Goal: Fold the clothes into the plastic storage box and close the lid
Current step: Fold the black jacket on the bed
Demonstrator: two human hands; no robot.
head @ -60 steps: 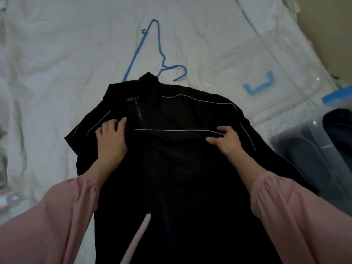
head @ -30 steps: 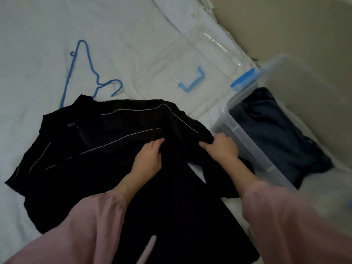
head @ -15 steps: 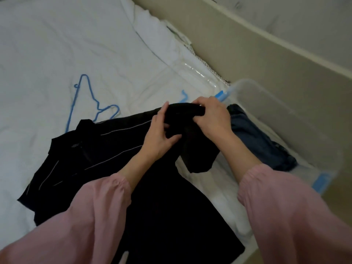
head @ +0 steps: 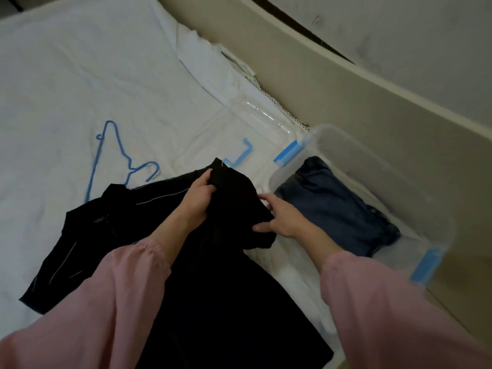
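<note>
Both hands hold one bunched part of a black zip-up jacket with thin pale piping [head: 106, 235], lifted a little off the white bed sheet [head: 80, 75]. Left hand [head: 198, 201] has its fingers curled round the top of the gathered cloth, thumb towards the person. Right hand [head: 282, 219] grasps the near-right edge of the same fold, thumb on the upper face and fingers tucked behind it, so their tips are mostly hidden. Each wrist comes out of a loose pink sleeve [head: 106, 302] with a gathered cuff.

Most of the jacket lies spread flat on the sheet, its collar pointing towards the far edge of the bed and its hem running off the near edge of the view.

Just right of the hands, at the right edge of the bed, is a clear plastic storage box with blue latches [head: 372, 166], open on top. A folded dark blue garment [head: 332, 206] lies inside it. Whether the box rests on the sheet or beside it cannot be told. Its clear plastic lid with a blue handle [head: 241, 157] lies flat on the sheet beyond the hands, near the box's far end.

A blue wire hanger [head: 93, 174] lies on the sheet just beyond the collar. A beige panel [head: 372, 102] runs along the bed's right edge.
</note>
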